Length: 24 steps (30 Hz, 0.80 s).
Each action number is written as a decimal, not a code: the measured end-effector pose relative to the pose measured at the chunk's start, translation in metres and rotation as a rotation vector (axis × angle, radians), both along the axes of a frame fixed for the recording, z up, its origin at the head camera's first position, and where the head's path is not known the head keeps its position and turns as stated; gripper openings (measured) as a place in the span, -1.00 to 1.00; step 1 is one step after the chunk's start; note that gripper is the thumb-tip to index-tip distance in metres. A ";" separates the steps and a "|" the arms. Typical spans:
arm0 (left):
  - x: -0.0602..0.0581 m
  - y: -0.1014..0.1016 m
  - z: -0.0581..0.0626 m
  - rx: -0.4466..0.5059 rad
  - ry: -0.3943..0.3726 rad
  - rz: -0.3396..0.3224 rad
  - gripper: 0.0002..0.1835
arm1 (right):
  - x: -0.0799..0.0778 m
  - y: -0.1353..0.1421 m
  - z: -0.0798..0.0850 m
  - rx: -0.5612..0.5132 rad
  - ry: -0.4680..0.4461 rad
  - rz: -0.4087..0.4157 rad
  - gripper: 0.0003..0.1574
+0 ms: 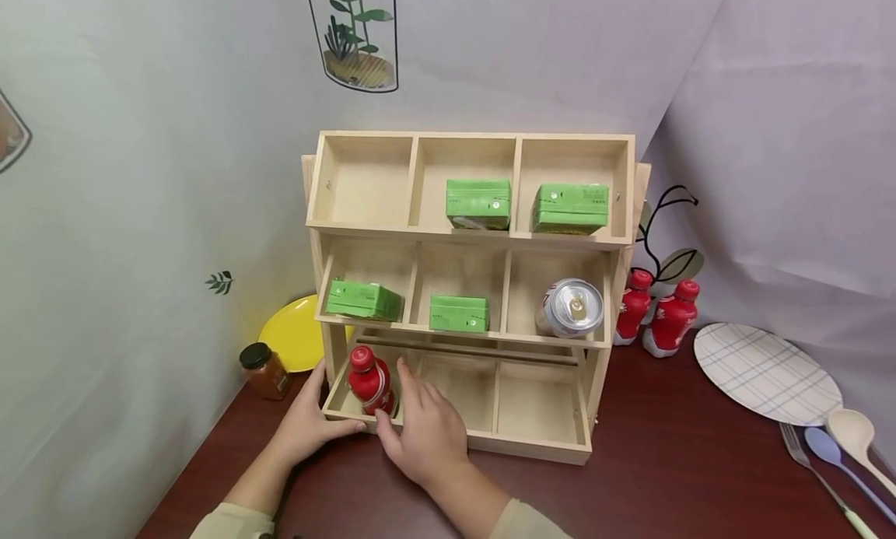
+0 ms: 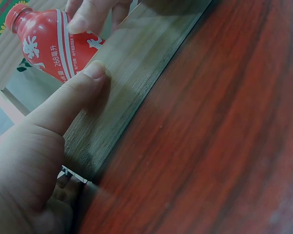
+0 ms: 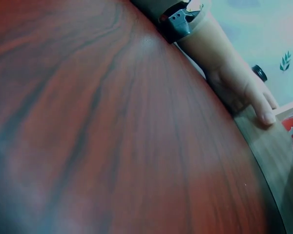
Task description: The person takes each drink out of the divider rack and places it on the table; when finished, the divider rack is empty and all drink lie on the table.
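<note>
A red plastic bottle (image 1: 371,385) stands in the left compartment of the bottom tier of a wooden three-tier rack (image 1: 528,448). My left hand (image 1: 306,422) grips the rack's lower left corner. Its thumb (image 2: 83,90) lies along the front board, while the other fingers go round the side, partly hidden. Just right of the bottle is my right hand (image 1: 430,434), fingers extended and loose. In the left wrist view, its thumb tip overlaps the bottle's label (image 2: 63,44). The right wrist view shows mostly tabletop, with the left hand (image 3: 249,92) at the rack's corner.
Green cartons (image 1: 478,201) and a silver-topped can (image 1: 574,308) occupy the upper tiers. Left of the rack are a brown jar (image 1: 266,372) and a yellow plate (image 1: 290,333). On the right are two red bottles (image 1: 672,319), a checked plate (image 1: 766,372), a fork (image 1: 815,465) and two spoons (image 1: 850,430).
</note>
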State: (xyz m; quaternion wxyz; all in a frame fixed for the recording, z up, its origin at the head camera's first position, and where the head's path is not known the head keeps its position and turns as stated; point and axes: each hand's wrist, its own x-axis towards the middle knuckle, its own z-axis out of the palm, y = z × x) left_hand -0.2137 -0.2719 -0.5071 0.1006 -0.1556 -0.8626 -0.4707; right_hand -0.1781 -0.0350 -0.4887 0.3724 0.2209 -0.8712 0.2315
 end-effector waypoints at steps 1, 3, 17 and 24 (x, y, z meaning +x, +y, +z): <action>0.000 0.000 0.000 0.002 0.005 -0.003 0.28 | 0.000 -0.003 0.001 0.009 -0.035 -0.023 -0.02; 0.000 -0.001 0.000 0.006 0.010 -0.005 0.28 | 0.001 -0.007 0.003 0.019 -0.096 -0.056 0.00; -0.002 -0.003 0.002 0.006 0.018 -0.018 0.28 | -0.001 -0.023 0.009 0.001 -0.237 -0.116 -0.06; -0.002 0.002 0.001 0.024 0.013 -0.029 0.27 | -0.003 -0.028 0.005 -0.030 -0.221 -0.125 -0.12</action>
